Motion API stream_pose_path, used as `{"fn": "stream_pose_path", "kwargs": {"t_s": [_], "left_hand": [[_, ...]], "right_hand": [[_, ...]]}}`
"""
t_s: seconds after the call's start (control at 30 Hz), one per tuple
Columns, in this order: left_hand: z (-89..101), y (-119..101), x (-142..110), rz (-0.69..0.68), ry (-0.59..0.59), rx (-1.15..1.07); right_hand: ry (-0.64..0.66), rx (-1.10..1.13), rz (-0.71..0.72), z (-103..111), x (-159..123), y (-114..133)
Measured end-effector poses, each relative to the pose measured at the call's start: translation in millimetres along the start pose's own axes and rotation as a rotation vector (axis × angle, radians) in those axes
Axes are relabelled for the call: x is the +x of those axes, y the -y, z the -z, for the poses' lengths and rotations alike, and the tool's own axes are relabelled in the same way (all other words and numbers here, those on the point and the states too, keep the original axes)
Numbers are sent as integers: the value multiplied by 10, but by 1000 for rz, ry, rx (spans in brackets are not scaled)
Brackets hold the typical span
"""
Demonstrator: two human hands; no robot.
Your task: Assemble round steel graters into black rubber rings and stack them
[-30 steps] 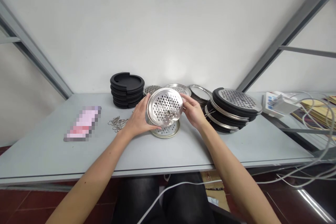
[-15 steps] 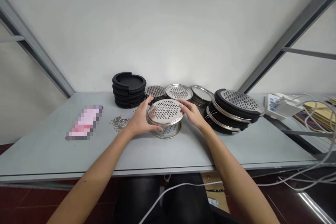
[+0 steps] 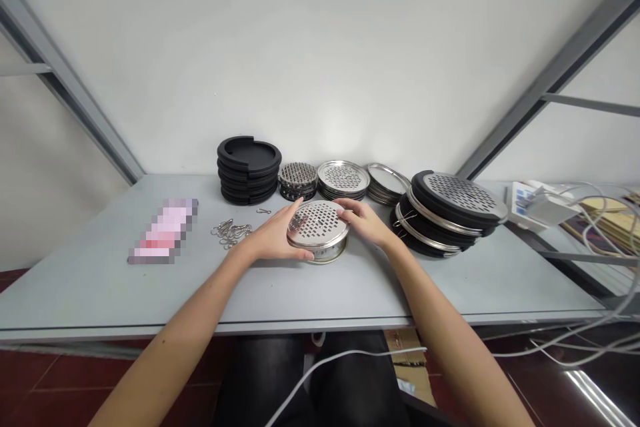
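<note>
Both my hands are at the middle of the table's front area. My left hand [image 3: 269,235] and my right hand [image 3: 363,223] grip the rim of a perforated stainless steel disc [image 3: 319,223] from either side. The disc sits level on a round steel grater base [image 3: 327,254], and its top hides most of that base. Only a strip of the base's punched wall and its lower rim show. A loose metal clip [image 3: 263,211] lies just beyond my left fingers.
Along the back stand a stack of black rubber rings [image 3: 247,170], stacked grater discs [image 3: 298,181], perforated discs [image 3: 343,179] and steel rims [image 3: 387,184]. Assembled black-and-steel units [image 3: 450,211] are piled at right. Metal clips [image 3: 231,233] and a pixelated pink packet [image 3: 163,231] lie at left.
The perforated disc has come down from a tilted position in my hands and now sits level on the grater base. Both hands have moved in and down with it.
</note>
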State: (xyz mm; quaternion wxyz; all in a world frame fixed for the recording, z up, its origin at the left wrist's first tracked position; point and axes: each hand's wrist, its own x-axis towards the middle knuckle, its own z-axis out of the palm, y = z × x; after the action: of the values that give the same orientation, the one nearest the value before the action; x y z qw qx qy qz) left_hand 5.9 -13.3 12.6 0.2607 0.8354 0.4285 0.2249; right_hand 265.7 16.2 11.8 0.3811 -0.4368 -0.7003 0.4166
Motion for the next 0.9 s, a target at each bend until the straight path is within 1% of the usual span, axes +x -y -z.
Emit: {"fn": "stream_pose_path", "kwargs": {"t_s": [0.13, 0.27, 0.4, 0.53, 0.73, 0.83, 0.9], "left_hand": [[5, -14, -1, 10, 29, 39], [-24, 27, 7, -22, 27, 64], [-51, 64, 5, -24, 30, 96], [-57, 61, -4, -14, 46, 123], [-79, 47, -5, -22, 52, 144], [-92, 37, -2, -25, 53, 151], [-96, 27, -3, -23, 59, 157]], "right_hand": [[19, -39, -8, -2, 5, -35], [18, -69, -35, -21, 6, -45], [13, -121, -69, -42, 7, -50], [-26, -114, -53, -61, 13, -84], [-16, -106, -14, -77, 13, -162], [23, -172, -31, -81, 14, -158], [40, -274, -46, -84, 15, -139]]}}
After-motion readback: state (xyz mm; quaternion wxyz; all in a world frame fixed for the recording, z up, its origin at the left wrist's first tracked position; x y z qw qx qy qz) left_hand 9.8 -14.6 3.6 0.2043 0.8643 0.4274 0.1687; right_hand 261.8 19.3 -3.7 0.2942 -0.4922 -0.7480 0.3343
